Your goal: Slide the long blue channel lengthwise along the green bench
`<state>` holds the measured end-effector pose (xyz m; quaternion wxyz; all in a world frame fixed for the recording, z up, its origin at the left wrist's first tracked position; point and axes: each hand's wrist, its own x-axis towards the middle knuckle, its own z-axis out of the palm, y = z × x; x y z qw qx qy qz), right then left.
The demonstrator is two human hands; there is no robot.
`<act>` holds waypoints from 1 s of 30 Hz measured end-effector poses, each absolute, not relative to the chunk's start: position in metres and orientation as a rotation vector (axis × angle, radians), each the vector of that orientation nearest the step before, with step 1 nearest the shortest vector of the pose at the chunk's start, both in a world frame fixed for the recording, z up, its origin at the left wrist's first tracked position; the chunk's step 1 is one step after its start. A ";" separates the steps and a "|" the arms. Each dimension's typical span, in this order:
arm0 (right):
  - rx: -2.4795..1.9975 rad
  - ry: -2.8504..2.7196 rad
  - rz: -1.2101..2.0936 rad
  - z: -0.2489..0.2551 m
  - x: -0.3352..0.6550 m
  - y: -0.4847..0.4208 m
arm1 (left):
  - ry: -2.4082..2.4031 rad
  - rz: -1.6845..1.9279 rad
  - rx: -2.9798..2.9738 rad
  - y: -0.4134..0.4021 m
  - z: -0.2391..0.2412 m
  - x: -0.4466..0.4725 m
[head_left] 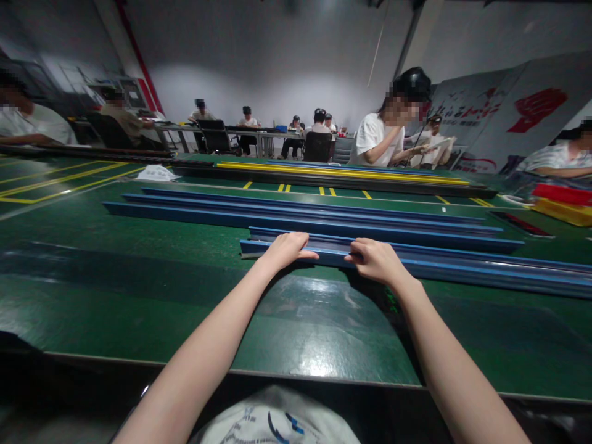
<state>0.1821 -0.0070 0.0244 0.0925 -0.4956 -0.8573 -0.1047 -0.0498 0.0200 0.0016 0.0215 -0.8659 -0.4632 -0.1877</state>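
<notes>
A long blue channel-shaped rail (444, 262) lies across the green table, its left end just beyond my left hand and its right end running out of view. My left hand (287, 248) grips this rail near that end, thumb along the near wall and fingers curled over it. A short way to the right, my right hand (372, 259) is also closed on the same rail, fingers bent over its near edge. Behind it lie several more blue rails (277, 217), side by side and apart from my hands. The fingertips inside the channel are partly hidden.
Yellow and dark rails (342, 173) lie farther back. A white paper (157, 172) rests at the back left, a red and yellow bin (557, 206) at the right. The green table (139, 320) ends at a near edge before me. Several people sit beyond.
</notes>
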 end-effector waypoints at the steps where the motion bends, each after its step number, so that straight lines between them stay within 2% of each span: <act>1: -1.473 -2.547 -0.310 0.025 0.182 -0.007 | -1.446 -0.571 -2.679 0.020 0.002 -0.050; 30: -1.473 -2.544 -0.300 0.022 0.182 -0.005 | -1.506 -0.441 -2.602 0.010 0.009 -0.048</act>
